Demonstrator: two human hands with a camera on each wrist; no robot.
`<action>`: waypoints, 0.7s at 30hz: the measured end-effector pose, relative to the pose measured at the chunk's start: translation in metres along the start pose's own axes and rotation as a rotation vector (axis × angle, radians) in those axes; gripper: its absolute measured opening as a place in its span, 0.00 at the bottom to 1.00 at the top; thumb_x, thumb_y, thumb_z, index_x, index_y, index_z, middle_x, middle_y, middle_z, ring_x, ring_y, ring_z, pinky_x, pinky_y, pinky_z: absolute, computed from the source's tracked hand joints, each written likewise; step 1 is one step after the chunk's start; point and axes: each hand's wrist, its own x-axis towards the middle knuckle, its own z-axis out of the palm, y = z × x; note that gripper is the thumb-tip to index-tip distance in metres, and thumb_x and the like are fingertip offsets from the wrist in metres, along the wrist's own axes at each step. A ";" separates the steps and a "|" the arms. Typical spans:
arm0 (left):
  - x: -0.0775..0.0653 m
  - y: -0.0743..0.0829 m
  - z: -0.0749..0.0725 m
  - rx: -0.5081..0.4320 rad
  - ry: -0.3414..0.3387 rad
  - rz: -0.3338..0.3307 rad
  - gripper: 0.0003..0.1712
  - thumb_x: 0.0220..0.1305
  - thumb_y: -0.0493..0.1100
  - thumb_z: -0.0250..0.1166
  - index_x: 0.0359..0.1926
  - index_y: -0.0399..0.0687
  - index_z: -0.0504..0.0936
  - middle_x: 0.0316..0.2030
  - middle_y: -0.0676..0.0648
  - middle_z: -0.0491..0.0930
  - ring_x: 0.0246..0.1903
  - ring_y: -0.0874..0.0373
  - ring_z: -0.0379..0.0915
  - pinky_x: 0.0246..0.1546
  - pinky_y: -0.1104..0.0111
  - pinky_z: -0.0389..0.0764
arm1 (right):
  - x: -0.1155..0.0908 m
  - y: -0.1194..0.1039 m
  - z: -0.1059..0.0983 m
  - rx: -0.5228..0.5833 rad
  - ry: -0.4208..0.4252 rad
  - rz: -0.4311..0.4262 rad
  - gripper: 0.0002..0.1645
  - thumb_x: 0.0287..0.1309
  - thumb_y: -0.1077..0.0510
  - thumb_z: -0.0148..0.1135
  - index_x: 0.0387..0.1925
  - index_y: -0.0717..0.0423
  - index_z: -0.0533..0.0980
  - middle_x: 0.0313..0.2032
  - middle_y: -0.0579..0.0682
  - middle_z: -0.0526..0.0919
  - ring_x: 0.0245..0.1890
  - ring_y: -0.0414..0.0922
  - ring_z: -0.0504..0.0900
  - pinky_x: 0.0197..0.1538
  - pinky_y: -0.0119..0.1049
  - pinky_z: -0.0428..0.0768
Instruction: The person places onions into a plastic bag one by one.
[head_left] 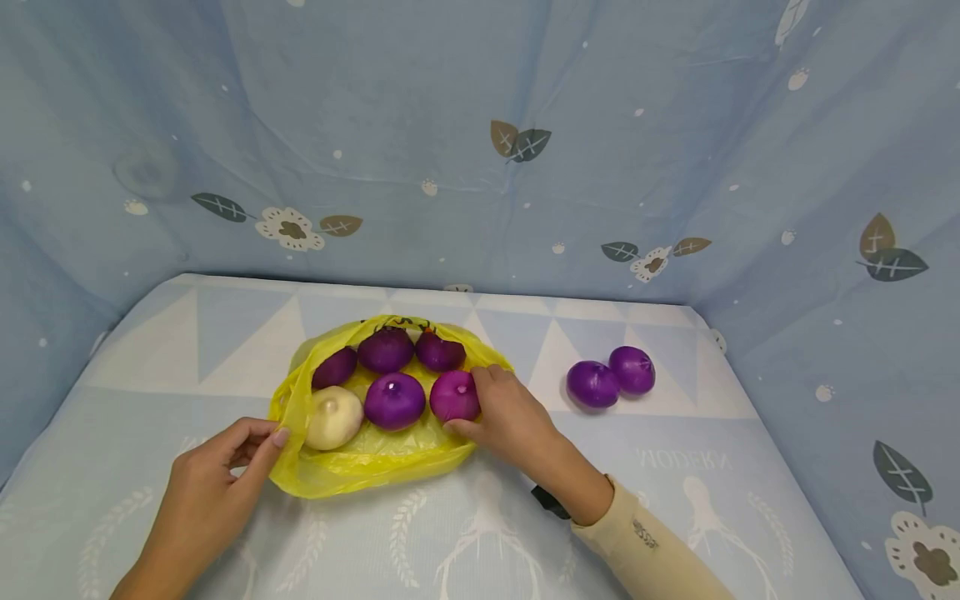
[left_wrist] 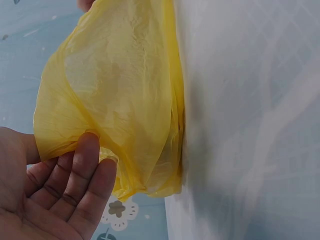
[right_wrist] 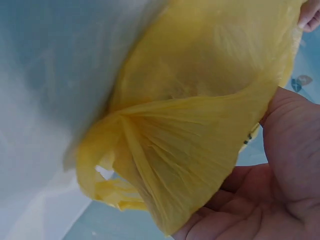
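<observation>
A yellow plastic bag (head_left: 375, 479) lies on the table with its mouth spread wide. Inside it, several dark purple onions (head_left: 395, 402) sit around one pale white onion (head_left: 334, 418). My left hand (head_left: 217, 479) pinches the bag's left rim between thumb and fingers, and the left wrist view shows that edge in the grip. At the right side of the mouth, my right hand (head_left: 513, 417) holds a brighter magenta-purple onion (head_left: 454, 396), thumb below and fingers above. In the right wrist view the bag's film hides this onion.
Two purple onions (head_left: 592, 384) lie side by side on the patterned tablecloth (head_left: 637, 467), to the right of the bag. A blue printed curtain (head_left: 450, 150) hangs behind the table and along its sides. Something small and dark (head_left: 551, 502) shows under the right wrist.
</observation>
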 end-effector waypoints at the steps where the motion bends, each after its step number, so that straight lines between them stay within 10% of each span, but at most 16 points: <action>1: 0.000 0.000 0.000 -0.001 0.001 0.000 0.02 0.72 0.42 0.70 0.42 0.50 0.87 0.30 0.59 0.83 0.30 0.72 0.77 0.25 0.79 0.73 | 0.000 0.001 0.002 -0.002 0.000 0.002 0.42 0.56 0.39 0.79 0.59 0.63 0.74 0.45 0.54 0.78 0.44 0.49 0.78 0.48 0.43 0.83; 21: 0.000 -0.001 0.001 0.006 -0.007 -0.020 0.02 0.73 0.42 0.70 0.42 0.50 0.86 0.30 0.59 0.83 0.30 0.72 0.77 0.25 0.78 0.73 | 0.007 0.007 0.019 -0.045 0.073 -0.042 0.38 0.57 0.38 0.79 0.52 0.63 0.76 0.42 0.54 0.79 0.42 0.49 0.78 0.46 0.43 0.82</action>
